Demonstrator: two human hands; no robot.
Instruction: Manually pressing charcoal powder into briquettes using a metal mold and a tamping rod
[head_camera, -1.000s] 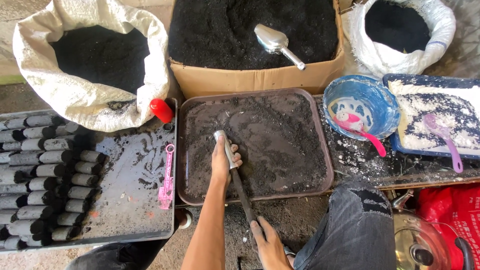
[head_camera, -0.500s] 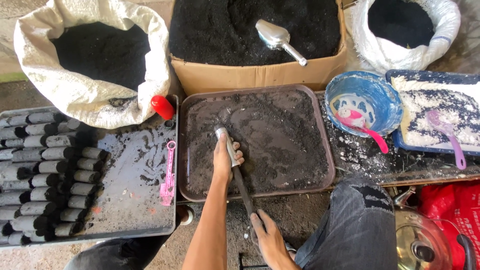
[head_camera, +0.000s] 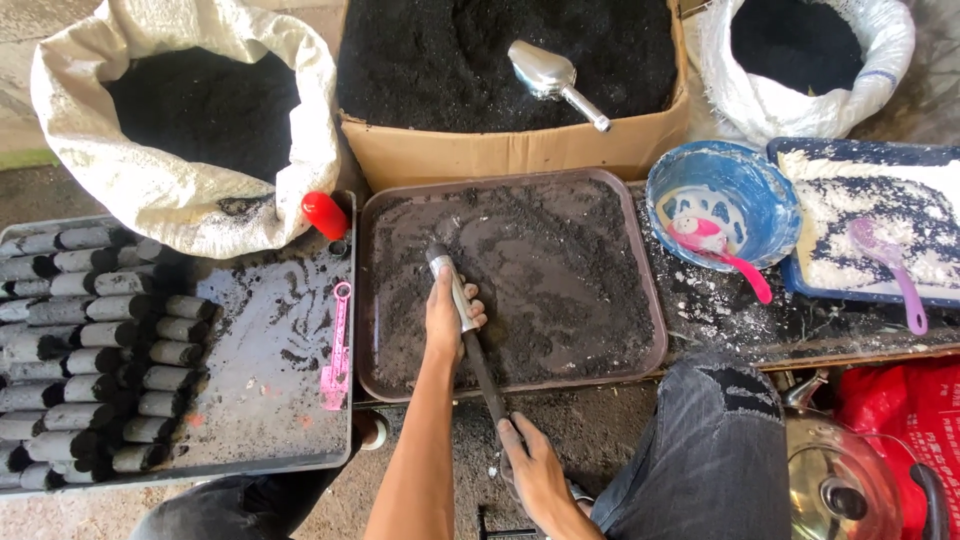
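Note:
My left hand (head_camera: 447, 322) is wrapped around the metal tube end of a long press tool (head_camera: 465, 325), whose tip rests in the dark powder on the brown tray (head_camera: 648, 300). Lower down, my right hand (head_camera: 535, 470) grips the tool's dark rod near my knee. The tool lies slanted from the tray's left part down towards me. Black powder is spread thinly over the tray.
A cardboard box (head_camera: 520, 150) of black powder with a metal scoop (head_camera: 552, 75) stands behind the tray. White sacks (head_camera: 180, 190) flank it. Left: a black tray (head_camera: 270, 400) with several dark cylinders (head_camera: 90, 350), a pink spoon (head_camera: 337, 350). Right: blue bowl (head_camera: 725, 205), blue tray with white powder (head_camera: 880, 215).
Both hands and the tool have stayed almost in place; the tool's tip has shifted only slightly on the tray.

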